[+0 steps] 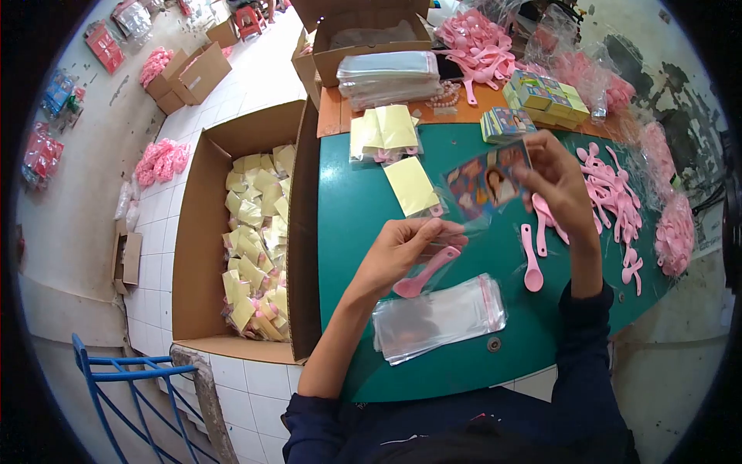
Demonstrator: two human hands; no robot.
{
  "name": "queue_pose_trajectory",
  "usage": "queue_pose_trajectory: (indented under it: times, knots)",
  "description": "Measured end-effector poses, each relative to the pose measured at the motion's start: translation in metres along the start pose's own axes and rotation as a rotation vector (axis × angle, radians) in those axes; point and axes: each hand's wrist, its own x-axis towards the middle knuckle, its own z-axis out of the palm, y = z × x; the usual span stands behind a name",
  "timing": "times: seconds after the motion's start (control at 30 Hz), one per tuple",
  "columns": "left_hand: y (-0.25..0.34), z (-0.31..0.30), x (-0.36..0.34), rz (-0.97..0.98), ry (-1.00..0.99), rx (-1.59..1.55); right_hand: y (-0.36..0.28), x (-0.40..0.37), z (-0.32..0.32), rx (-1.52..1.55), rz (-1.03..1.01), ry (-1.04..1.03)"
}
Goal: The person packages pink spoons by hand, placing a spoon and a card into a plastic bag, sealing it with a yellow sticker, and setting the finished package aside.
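Observation:
My left hand pinches a clear plastic bag with a pink spoon inside, its bowl hanging below my fingers. Between the fingers and thumb of my right hand is a colourful printed card, tilted over the bag's upper end. Beneath my left hand lies a stack of flat clear bags on the green table. Loose pink spoons rest under and beside my right hand. A packed bag with a yellow card lies just past my left fingertips.
A deep cardboard box full of yellow-carded packets stands left of the table. Card stacks, more clear bags and an open carton line the back. Pink spoons heap at the right. A blue metal frame stands front left.

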Motion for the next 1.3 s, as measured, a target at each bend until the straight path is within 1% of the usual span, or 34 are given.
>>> queue_pose_trajectory:
  times: [0.03, 0.13, 0.17, 0.27, 0.3, 0.37, 0.4, 0.43, 0.47, 0.53, 0.57, 0.67, 0.77, 0.83, 0.93, 0.97, 1.07, 1.17, 1.27, 1.3]
  knots:
    - [0.001, 0.001, -0.001, 0.005, -0.007, 0.018, -0.01, -0.011, 0.004, 0.008, 0.003, -0.041]
    - [-0.005, 0.002, -0.001, -0.012, -0.019, 0.131, -0.026, -0.022, 0.005, -0.24, 0.049, -0.174]
    - [-0.008, 0.001, -0.001, -0.022, -0.016, 0.179, -0.03, -0.022, 0.008, -0.252, 0.031, -0.2]
    - [-0.016, 0.007, 0.0, 0.051, 0.013, 0.318, -0.03, -0.023, 0.008, -0.371, 0.033, -0.356]
    - [-0.017, 0.007, 0.0, 0.038, -0.001, 0.376, -0.036, -0.023, 0.012, -0.366, 0.144, -0.4]
    - [-0.018, 0.007, 0.001, 0.013, -0.035, 0.493, -0.028, -0.024, 0.019, -0.528, -0.014, -0.4]
    - [-0.019, 0.007, 0.001, 0.047, -0.034, 0.481, -0.025, -0.025, 0.021, -0.608, -0.093, -0.397]
    - [-0.02, 0.006, 0.001, 0.08, -0.034, 0.469, -0.029, -0.025, 0.021, -0.586, -0.01, -0.412]
    - [-0.021, 0.005, 0.0, 0.114, -0.034, 0.458, -0.031, -0.026, 0.02, -0.606, -0.042, -0.367]
    - [-0.011, 0.007, -0.003, 0.07, -0.025, 0.49, -0.033, -0.028, 0.018, -0.653, -0.104, -0.28]
    - [-0.008, 0.008, -0.003, 0.052, -0.02, 0.505, -0.033, -0.029, 0.018, -0.637, -0.117, -0.33]
    - [-0.014, 0.011, -0.001, 0.114, -0.124, 0.325, -0.027, -0.029, 0.027, -0.604, -0.135, -0.464]
    - [-0.012, 0.014, -0.003, 0.123, -0.083, 0.502, -0.021, -0.025, 0.029, -0.623, -0.13, -0.568]
    - [-0.01, 0.012, -0.004, 0.12, -0.105, 0.461, -0.02, -0.023, 0.023, -0.63, -0.161, -0.626]
    - [-0.012, 0.007, -0.003, 0.111, -0.118, 0.436, -0.027, -0.021, 0.01, -0.421, -0.046, -0.479]
    - [-0.013, 0.006, -0.002, 0.106, -0.121, 0.436, -0.029, -0.019, 0.006, -0.391, 0.0, -0.49]
    - [-0.014, 0.01, -0.003, 0.084, -0.125, 0.314, -0.021, -0.018, 0.009, -0.283, 0.037, -0.58]
    - [-0.007, 0.013, -0.005, 0.108, -0.134, 0.353, -0.015, -0.019, 0.019, -0.283, -0.034, -0.604]
    - [-0.008, 0.013, -0.008, 0.178, -0.091, 0.497, -0.01, -0.022, 0.031, -0.398, -0.041, -0.581]
    - [-0.007, 0.014, -0.008, 0.19, -0.079, 0.548, -0.005, -0.023, 0.037, -0.44, -0.08, -0.53]
